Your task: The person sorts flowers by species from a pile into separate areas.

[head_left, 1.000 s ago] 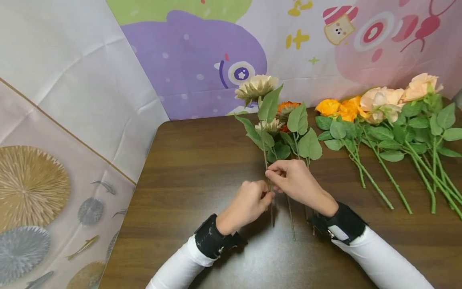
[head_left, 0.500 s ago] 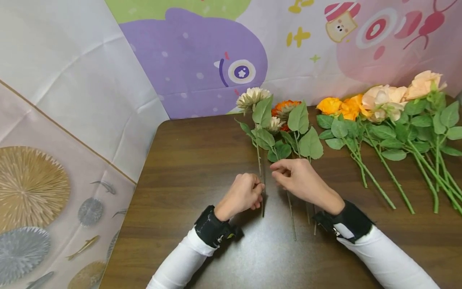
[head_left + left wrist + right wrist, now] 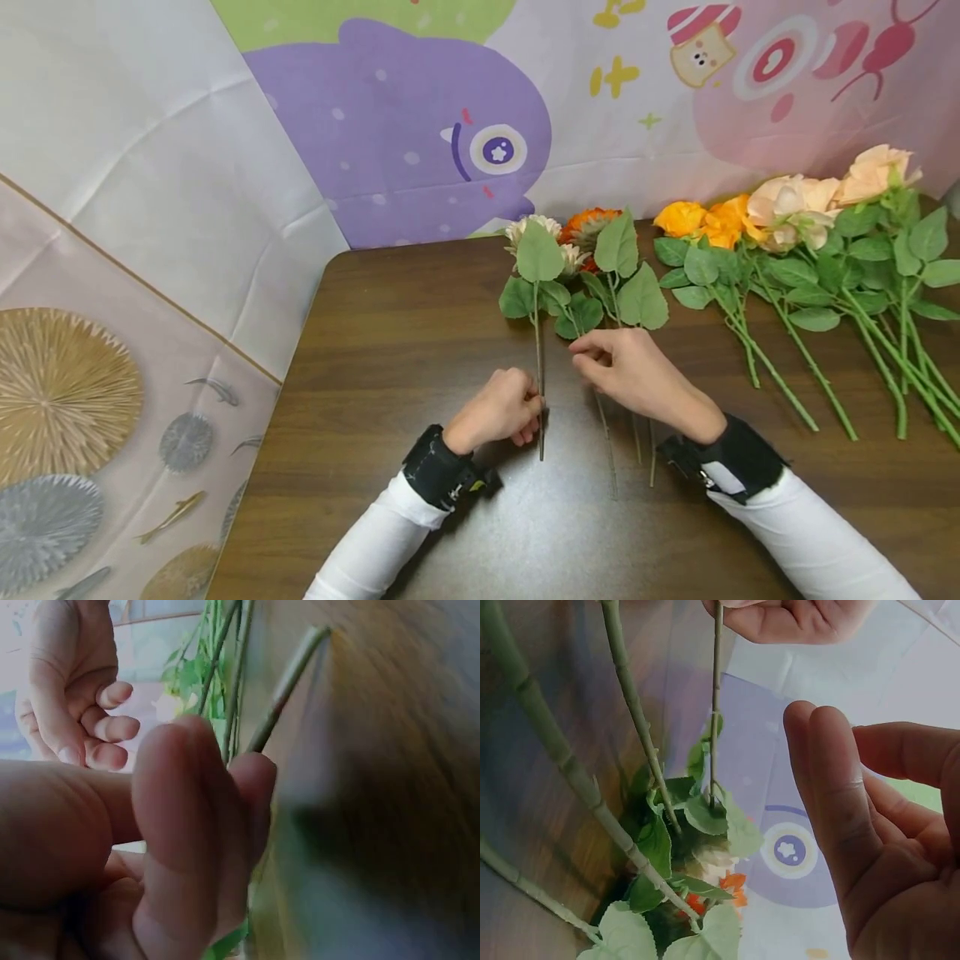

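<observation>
My left hand (image 3: 501,407) pinches a long-stemmed cream flower low on its thin stem (image 3: 537,350). The bloom (image 3: 545,222) lies toward the table's back edge, partly covered by its own green leaf (image 3: 539,252). From the left wrist, the stem's cut end (image 3: 300,664) sticks out past the fingertips. My right hand (image 3: 641,371) hovers over neighbouring stems with fingers loosely bent and nothing between thumb and fingers, as the right wrist view confirms. Just right of the held flower lie another cream flower (image 3: 574,258) and an orange flower (image 3: 589,223), their stems pointing toward me.
Yellow-orange roses (image 3: 680,218) and peach roses (image 3: 795,204) lie in a row at the back right, stems forward. A printed cloth (image 3: 420,142) hangs behind the brown wooden table (image 3: 375,350), and another covers the left side.
The right hand has let go of the cream flower and shifted slightly right. The left hand has moved a little left, and the bloom has come down, its leaf turning over it.
</observation>
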`<state>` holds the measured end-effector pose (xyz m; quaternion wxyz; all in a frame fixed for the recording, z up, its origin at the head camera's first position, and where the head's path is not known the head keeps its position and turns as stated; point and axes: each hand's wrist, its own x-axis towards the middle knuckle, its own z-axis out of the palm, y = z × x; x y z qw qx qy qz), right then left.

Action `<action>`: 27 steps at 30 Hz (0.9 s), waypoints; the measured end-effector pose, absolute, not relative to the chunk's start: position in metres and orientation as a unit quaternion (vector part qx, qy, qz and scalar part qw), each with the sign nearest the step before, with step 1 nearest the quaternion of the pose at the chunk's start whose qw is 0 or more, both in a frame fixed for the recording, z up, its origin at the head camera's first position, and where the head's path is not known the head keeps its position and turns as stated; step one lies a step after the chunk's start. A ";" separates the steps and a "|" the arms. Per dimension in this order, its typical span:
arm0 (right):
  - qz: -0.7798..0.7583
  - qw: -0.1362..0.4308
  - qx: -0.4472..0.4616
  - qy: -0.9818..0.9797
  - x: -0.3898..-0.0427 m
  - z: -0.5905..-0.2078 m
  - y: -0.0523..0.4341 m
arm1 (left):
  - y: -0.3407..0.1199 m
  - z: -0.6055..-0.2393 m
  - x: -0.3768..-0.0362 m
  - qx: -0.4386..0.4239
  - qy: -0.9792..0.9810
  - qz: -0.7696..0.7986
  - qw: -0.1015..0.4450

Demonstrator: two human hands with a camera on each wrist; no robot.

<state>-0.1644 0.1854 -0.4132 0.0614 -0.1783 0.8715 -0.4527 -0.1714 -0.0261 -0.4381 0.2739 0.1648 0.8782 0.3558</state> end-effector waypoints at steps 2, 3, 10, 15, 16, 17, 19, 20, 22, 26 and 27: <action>-0.454 0.066 -0.178 0.871 -0.164 -0.413 0.187 | -0.027 -0.439 -0.172 0.176 0.887 0.330 0.272; -0.454 0.068 -0.178 0.870 -0.164 -0.413 0.187 | -0.027 -0.439 -0.172 0.181 0.892 0.316 0.269; -0.452 0.074 -0.176 0.871 -0.163 -0.413 0.190 | -0.026 -0.439 -0.173 0.214 0.921 0.229 0.231; -0.451 0.074 -0.176 0.872 -0.162 -0.413 0.192 | -0.026 -0.439 -0.174 0.236 0.931 0.192 0.201; -0.451 0.073 -0.176 0.872 -0.161 -0.413 0.192 | -0.026 -0.439 -0.174 0.235 0.932 0.190 0.202; -0.451 0.073 -0.176 0.872 -0.161 -0.413 0.193 | -0.026 -0.438 -0.174 0.233 0.933 0.187 0.203; -0.450 0.072 -0.178 0.872 -0.161 -0.413 0.193 | -0.027 -0.437 -0.174 0.227 0.935 0.183 0.204; -0.449 0.072 -0.179 0.872 -0.161 -0.413 0.192 | -0.028 -0.437 -0.174 0.224 0.935 0.184 0.205; -0.446 0.072 -0.180 0.873 -0.161 -0.413 0.192 | -0.028 -0.437 -0.175 0.218 0.937 0.180 0.206; -0.443 0.075 -0.182 0.875 -0.161 -0.412 0.192 | -0.028 -0.436 -0.175 0.204 0.938 0.181 0.215; -0.443 0.076 -0.181 0.875 -0.161 -0.412 0.192 | -0.028 -0.436 -0.175 0.202 0.938 0.181 0.215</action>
